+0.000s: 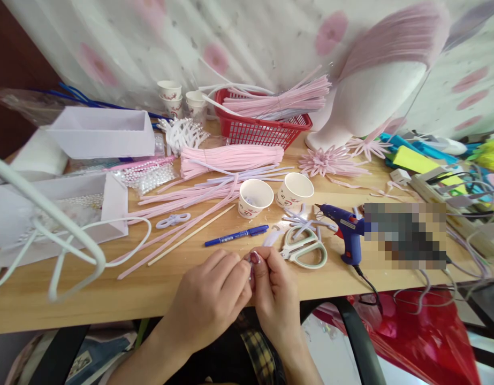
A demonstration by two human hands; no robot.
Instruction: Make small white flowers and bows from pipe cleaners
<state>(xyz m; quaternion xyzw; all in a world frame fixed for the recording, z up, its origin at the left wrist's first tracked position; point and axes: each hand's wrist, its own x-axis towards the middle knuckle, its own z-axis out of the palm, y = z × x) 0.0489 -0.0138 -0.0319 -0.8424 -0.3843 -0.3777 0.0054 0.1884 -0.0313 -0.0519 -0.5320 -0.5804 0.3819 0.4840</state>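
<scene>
My left hand [214,289] and my right hand [275,291] meet at the table's front edge, fingertips pinched together. Between them is a small pale piece, mostly hidden by the fingers, so its kind does not show. Right beside my right hand lie white-handled scissors [314,255], with a pale lilac scrap near the blades. A blue marker pen [236,235] rests just beyond my hands. Farther back stand two paper cups; the left cup [250,209] holds small lilac bits, and the right cup [290,199] is beside it. Cut lilac pipe cleaners [301,220] lie near the scissors.
Pink pipe cleaners [230,160] lie bundled before a red basket [250,130]. A blue glue gun [349,232] with a cord is at right. White boxes [116,200] and a curved white stand [42,200] are left; a foam head [361,101] stands behind.
</scene>
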